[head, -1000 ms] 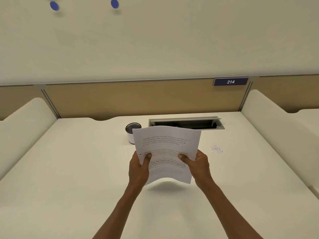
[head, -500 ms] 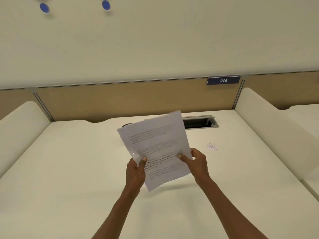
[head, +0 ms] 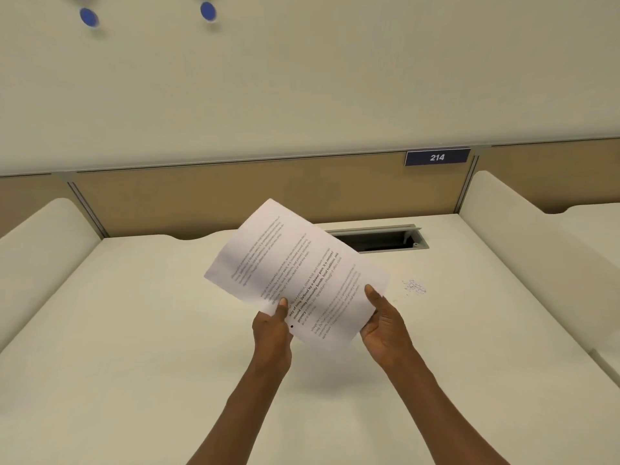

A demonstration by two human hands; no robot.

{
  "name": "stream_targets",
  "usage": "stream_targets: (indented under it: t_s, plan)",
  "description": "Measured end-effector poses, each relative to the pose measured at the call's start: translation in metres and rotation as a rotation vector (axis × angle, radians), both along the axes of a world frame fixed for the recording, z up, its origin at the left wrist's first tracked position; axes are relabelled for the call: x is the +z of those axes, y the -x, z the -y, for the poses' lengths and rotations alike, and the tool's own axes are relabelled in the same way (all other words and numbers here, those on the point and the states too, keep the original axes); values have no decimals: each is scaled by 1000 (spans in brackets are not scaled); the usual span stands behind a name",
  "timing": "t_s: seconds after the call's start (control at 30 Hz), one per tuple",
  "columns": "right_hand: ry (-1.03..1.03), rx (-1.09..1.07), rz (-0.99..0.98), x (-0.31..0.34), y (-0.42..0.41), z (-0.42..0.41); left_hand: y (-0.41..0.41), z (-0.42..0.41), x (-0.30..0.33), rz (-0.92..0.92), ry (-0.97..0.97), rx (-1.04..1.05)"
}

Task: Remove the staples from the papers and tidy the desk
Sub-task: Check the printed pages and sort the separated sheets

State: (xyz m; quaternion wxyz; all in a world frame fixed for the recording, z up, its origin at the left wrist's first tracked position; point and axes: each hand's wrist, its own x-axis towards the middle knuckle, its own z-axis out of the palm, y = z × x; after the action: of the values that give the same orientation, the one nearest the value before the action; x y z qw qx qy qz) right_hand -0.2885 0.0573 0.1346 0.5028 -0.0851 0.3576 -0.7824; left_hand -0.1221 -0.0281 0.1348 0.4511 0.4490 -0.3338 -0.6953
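Above the middle of the pale tabletop (head: pixel 134 330), both hands hold the papers (head: pixel 295 273) clear of the surface. Left hand (head: pixel 271 333) pinches the near left edge, thumb on the printed face, fingers hidden behind the sheets. Right hand (head: pixel 385 327) grips the near right corner, thumb on top, fingers curled underneath. Papers are turned so the printed lines run diagonally, far corner pointing up toward the partition (head: pixel 235 196). One bold line of text crosses the middle of the top sheet; a small dark dot sits close to the left thumb. Whether a staple is present cannot be told at this sharpness.

Small scatter of bluish-grey specks (head: pixel 415 287) lies on the tabletop just right of the papers, apart from them. Recessed cable tray (head: pixel 385 238) with its flap raised sits at the rear of the tabletop, partly hidden by the sheets. Dark plate reading 214 (head: pixel 437 157) is fixed on the partition. Two blue round markers (head: pixel 88 17) are on the wall above.
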Motion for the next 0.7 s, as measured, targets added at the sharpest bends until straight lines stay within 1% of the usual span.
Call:
stream_targets:
  t_s: [0.03, 0.1, 0.23, 0.33, 0.43, 0.53, 0.6, 0.7]
  plan:
    - [5, 26, -48, 4, -4, 0, 0, 0, 0, 1, -34, 7]
    - [-43, 57, -245, 5, -9, 2, 0, 0, -2, 0, -82, 11]
    - [-260, -13, -608, 1, -14, 11, -6, -2, -5, -89, -140, 34]
    - [-372, -49, -772, 8, -20, 17, -10, -4, -9, -135, -178, 38]
    - [-371, -17, -937, 22, -22, 20, -16, -4, -14, -148, -234, 33]
    - [-268, 59, -992, 37, -20, 20, -25, 4, -22, -170, -295, 82]
    - [-227, 124, -1001, 48, -17, 20, -34, 16, -27, -80, -311, 129]
    - [-178, 210, -1032, 67, -14, 20, -46, 35, -31, 203, -264, 68]
